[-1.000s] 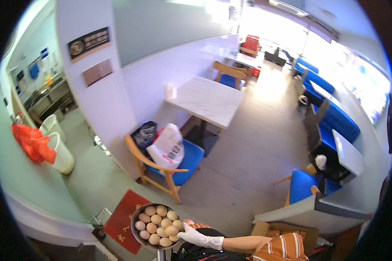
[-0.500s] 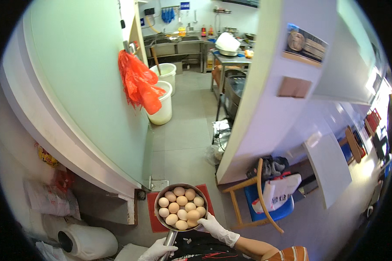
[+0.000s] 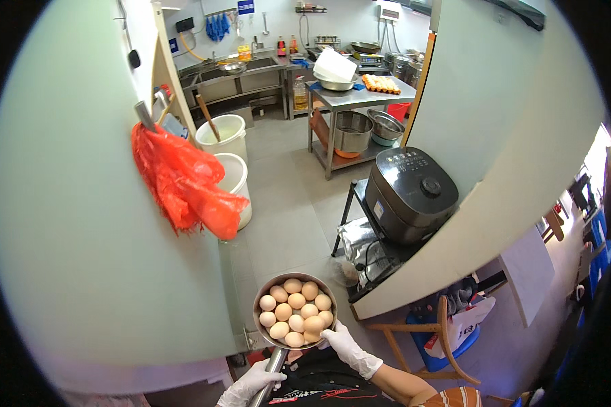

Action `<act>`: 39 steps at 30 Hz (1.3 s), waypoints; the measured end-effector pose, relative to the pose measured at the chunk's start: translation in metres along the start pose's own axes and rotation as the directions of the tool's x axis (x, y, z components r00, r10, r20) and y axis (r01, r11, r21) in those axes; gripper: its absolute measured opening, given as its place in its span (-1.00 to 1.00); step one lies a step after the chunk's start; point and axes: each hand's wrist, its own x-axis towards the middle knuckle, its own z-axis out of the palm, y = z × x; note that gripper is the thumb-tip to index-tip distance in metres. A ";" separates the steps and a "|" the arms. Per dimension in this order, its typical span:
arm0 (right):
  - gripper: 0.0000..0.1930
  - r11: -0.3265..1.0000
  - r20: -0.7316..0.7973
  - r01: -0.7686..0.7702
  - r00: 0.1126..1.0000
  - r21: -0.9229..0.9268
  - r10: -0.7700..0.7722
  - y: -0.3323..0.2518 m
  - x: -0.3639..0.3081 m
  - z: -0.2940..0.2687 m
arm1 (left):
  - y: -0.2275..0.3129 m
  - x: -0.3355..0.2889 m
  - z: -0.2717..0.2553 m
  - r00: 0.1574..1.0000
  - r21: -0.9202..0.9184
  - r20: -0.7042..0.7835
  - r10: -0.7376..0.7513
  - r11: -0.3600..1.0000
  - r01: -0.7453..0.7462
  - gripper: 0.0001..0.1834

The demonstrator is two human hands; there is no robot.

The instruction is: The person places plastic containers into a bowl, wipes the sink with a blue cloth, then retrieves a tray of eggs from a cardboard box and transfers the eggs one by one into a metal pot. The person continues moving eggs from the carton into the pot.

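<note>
A round metal saucepan point(image 3: 257, 303) holding several pale brown eggs point(image 3: 297, 300) is held out in front of my body. My left hand point(image 3: 250, 382), in a white glove, is closed round its metal handle point(image 3: 276, 359). With the thumb near the eggs, my right hand point(image 3: 350, 350), also gloved in white, grips the pan's right rim close to the handle. The right fingers under the pan are hidden.
An orange-red plastic bag point(image 3: 183, 180) hangs from the door at left, beside two white buckets point(image 3: 234, 180). At right a black rice cooker point(image 3: 411, 193) stands on a rack, with a wooden chair point(image 3: 445, 332) nearer. A steel table point(image 3: 360, 100) bearing an egg tray point(image 3: 381, 84) lies ahead.
I have moved forward into the doorway. The rice cooker and more of the kitchen now show, and the red mat has mostly slipped under me. Both hands keep hold of the saucepan.
</note>
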 end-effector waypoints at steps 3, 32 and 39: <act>-0.44 0.989 0.005 -0.081 0.997 0.127 0.081 -0.030 0.048 0.001 | 0.056 0.037 -0.024 0.999 0.020 0.035 -0.027 0.999 0.026 -0.66; -0.50 0.928 -0.384 0.081 0.920 0.364 0.071 -0.291 0.539 -0.061 | 0.556 0.436 -0.160 0.952 0.259 0.272 -0.144 0.963 0.072 -0.66; -0.46 0.878 -0.448 0.122 0.887 0.463 0.113 -0.328 0.603 -0.103 | 0.647 0.526 -0.151 0.918 0.409 0.344 -0.198 0.911 0.043 -0.57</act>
